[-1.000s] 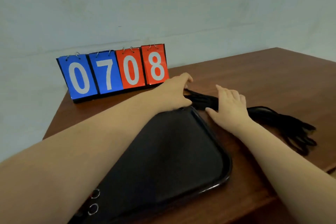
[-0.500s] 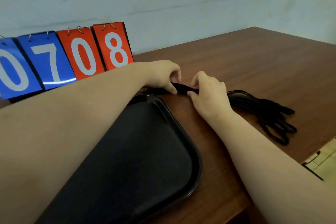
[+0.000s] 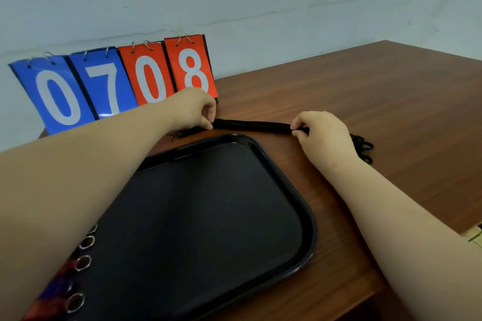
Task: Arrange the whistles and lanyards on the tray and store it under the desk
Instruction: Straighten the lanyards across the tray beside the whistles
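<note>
A bundle of black lanyards is stretched straight just beyond the far rim of the black tray. My left hand pinches its left end and my right hand grips it further right. The clip ends trail out behind my right wrist on the desk. Several whistles, colourful with metal key rings, lie in a row at the tray's near left, mostly hidden under my left forearm.
A flip scoreboard reading 0708 stands at the desk's back left against the wall. The brown wooden desk extends to the right; its front edge runs close to the tray at lower right.
Both hands closed on the lanyard bundle and moved apart, pulling it straight along the tray's far edge. The trailing clip ends were drawn in towards my right hand.
</note>
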The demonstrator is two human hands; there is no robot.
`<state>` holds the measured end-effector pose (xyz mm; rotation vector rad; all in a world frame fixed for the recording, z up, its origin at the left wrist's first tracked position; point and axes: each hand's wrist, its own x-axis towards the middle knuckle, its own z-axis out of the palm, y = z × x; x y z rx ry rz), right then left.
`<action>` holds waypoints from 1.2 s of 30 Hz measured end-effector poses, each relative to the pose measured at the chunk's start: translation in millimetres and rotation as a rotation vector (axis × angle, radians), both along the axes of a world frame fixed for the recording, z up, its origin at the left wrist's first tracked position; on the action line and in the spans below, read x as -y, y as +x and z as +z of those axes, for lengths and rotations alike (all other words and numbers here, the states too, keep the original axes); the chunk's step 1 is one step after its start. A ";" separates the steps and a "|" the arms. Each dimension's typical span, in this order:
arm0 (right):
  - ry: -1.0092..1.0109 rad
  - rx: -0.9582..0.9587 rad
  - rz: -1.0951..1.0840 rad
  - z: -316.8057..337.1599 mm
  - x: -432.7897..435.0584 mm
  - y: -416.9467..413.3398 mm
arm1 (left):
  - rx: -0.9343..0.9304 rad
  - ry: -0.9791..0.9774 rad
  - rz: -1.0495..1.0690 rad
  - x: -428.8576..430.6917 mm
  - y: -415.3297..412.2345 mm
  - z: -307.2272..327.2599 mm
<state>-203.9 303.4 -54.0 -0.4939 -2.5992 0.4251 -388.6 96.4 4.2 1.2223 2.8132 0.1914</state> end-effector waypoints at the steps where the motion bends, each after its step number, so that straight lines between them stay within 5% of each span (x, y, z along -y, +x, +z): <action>1: 0.004 0.011 -0.001 0.8 1.5 -0.4 | 0.011 0.009 0.024 11.4 -0.2 -0.4; 9: 0.116 0.137 0.148 13.2 29.1 -15.2 | 0.059 0.023 0.181 98.6 12.7 0.9; 15: -0.080 0.221 0.167 31.2 50.5 -54.0 | 0.066 0.138 0.357 158.6 20.1 -5.5; 21: -0.269 0.030 0.195 16.9 55.9 -62.5 | -0.008 0.322 0.494 193.7 25.0 -9.0; 36: -0.423 -0.011 0.368 44.5 64.0 -33.9 | -0.132 0.596 0.286 160.2 86.1 61.9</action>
